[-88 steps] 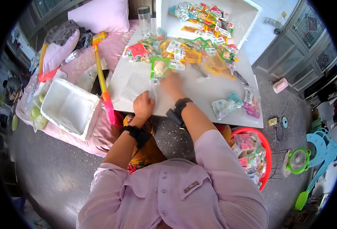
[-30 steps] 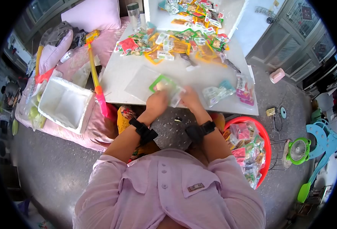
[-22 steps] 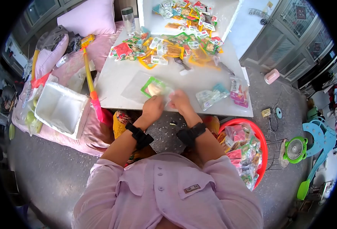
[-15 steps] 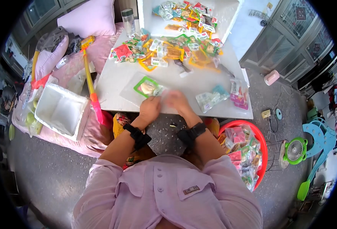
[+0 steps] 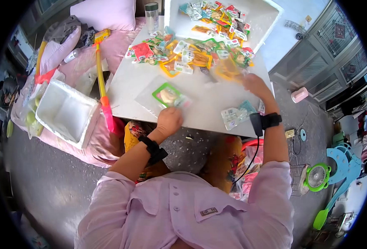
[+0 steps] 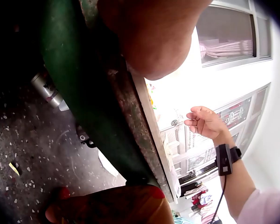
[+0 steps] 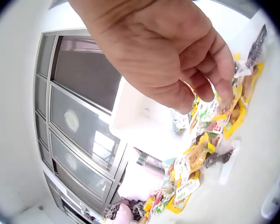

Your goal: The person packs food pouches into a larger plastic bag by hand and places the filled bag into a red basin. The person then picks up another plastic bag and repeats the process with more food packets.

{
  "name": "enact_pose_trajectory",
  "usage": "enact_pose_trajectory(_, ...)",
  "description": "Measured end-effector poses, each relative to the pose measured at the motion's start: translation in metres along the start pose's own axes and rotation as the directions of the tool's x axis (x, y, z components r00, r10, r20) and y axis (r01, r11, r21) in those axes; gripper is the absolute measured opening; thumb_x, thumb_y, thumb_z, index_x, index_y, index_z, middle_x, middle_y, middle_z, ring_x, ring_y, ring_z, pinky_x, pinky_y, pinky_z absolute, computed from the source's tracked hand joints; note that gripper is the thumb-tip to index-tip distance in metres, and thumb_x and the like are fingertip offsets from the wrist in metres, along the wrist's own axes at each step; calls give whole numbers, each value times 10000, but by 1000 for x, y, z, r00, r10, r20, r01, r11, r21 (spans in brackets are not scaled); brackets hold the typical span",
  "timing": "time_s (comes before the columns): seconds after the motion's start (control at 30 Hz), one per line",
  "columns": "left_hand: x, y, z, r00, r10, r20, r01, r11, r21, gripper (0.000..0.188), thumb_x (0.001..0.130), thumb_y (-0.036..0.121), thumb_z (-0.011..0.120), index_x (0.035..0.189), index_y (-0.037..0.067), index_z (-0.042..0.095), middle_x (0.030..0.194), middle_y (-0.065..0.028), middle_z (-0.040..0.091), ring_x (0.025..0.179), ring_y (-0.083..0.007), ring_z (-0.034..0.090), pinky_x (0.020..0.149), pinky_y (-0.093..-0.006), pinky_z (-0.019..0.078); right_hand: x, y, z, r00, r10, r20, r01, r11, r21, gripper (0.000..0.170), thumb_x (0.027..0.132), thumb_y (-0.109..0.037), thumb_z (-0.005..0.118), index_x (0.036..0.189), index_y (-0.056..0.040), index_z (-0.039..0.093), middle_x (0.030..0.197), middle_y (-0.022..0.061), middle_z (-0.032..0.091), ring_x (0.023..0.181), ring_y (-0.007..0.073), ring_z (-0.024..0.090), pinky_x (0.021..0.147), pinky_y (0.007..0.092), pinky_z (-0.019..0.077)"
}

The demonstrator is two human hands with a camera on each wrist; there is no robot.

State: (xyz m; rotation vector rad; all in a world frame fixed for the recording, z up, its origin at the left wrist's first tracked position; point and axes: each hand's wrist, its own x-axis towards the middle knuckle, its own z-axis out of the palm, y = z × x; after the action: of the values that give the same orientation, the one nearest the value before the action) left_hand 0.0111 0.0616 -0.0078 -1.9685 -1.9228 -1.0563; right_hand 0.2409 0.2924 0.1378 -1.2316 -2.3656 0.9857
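Observation:
My left hand (image 5: pixel 170 120) is at the table's near edge, fingers curled on the near end of a clear plastic bag (image 5: pixel 145 96). Inside the bag lies a green-edged food packet (image 5: pixel 167 95) with pale contents. The left wrist view shows only the heel of this hand (image 6: pixel 156 46); its fingers are hidden. Farther right, my right hand (image 5: pixel 256 86) hovers near yellow-edged food packets (image 5: pixel 228 71). In the right wrist view its fingers are loosely bent, with nothing between them, overlapping the packets (image 7: pixel 238 116).
A white foam box (image 5: pixel 262 18) with more packets stands behind the pile. Teal-and-clear packets (image 5: pixel 237 116) lie at the front right. A red basin (image 5: pixel 253 143) holds packets below the table. On the left are another foam box (image 5: pixel 67 114) and a yellow-handled tool (image 5: pixel 100 74).
The green-edged packet, earlier outside near my right hand, is now in the clear bag. My right hand has moved away from the bag, right and outward; my left hand remains at the bag.

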Motion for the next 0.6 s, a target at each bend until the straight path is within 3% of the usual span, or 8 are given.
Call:
enact_pose_trajectory(0.03, 0, 0, -1, 1000, -8, 5, 8, 1000, -1, 159, 636, 102, 537, 793, 75, 535, 649, -84, 470, 625, -270, 505, 560, -376, 419, 14, 11, -16, 976, -153, -154, 112, 962, -248, 214, 724, -167, 564, 856, -2, 535, 731, 94, 564, 681, 172, 550, 611, 275, 432)
enact_pose_trajectory(0.07, 1, 0, -1, 1000, -15, 10, 15, 1000, -1, 158, 637, 103, 538, 792, 75, 534, 648, -82, 469, 628, -269, 506, 562, -376, 419, 39, 33, -31, 952, -144, -270, 120, 987, -104, 205, 729, -167, 557, 857, -8, 542, 757, 109, 567, 718, 190, 550, 645, 288, 432)
enact_pose_trajectory(0.17, -2, -4, 5, 1000, -20, 23, 19, 1000, 17, 153, 638, 106, 539, 788, 75, 537, 649, -79, 470, 635, -265, 507, 567, -374, 420, 67, 25, -34, 853, -231, -468, 198, 973, -120, 209, 740, -153, 534, 885, -2, 529, 809, 135, 573, 748, 200, 561, 659, 299, 435)
enact_pose_trajectory(0.23, -2, -4, 5, 1000, -19, 24, 18, 1000, 20, 153, 637, 107, 541, 785, 71, 538, 648, -79, 471, 636, -263, 507, 568, -372, 420, 50, -11, 10, 879, -150, -454, 165, 986, -7, 199, 730, -135, 520, 880, -6, 531, 796, 141, 570, 734, 234, 556, 669, 305, 435)
enact_pose_trajectory(0.3, -1, -4, 5, 1000, -15, 24, 15, 1000, 22, 153, 636, 106, 543, 783, 66, 539, 647, -80, 472, 636, -261, 507, 569, -370, 421, 76, 14, 56, 846, -485, -222, 383, 842, -379, 193, 715, -128, 511, 869, -12, 526, 798, 160, 564, 750, 285, 548, 677, 329, 434)
enact_pose_trajectory(0.33, -1, -4, 4, 1000, -12, 26, 11, 1000, 20, 153, 636, 106, 544, 783, 63, 539, 646, -80, 472, 636, -260, 508, 569, -369, 421, 74, 11, 79, 836, -497, -234, 378, 829, -412, 190, 708, -130, 512, 860, -16, 521, 803, 168, 560, 767, 302, 541, 677, 345, 432)
enact_pose_trajectory(0.47, 1, -1, -1, 1000, -10, 28, 10, 1000, 6, 160, 633, 103, 547, 786, 58, 540, 644, -80, 473, 637, -255, 509, 569, -364, 421, 74, -17, 129, 936, -304, -176, 220, 897, -383, 207, 710, -166, 506, 857, -20, 509, 820, 173, 565, 806, 316, 541, 686, 381, 429)
enact_pose_trajectory(0.6, 2, 1, -2, 1000, 1, 21, -1, 1000, 2, 156, 633, 104, 548, 782, 59, 542, 645, -78, 473, 633, -251, 509, 566, -359, 422, 99, -23, 138, 951, -231, -208, 116, 885, -450, 256, 711, -223, 501, 891, -41, 517, 898, 151, 558, 867, 302, 525, 719, 413, 421)
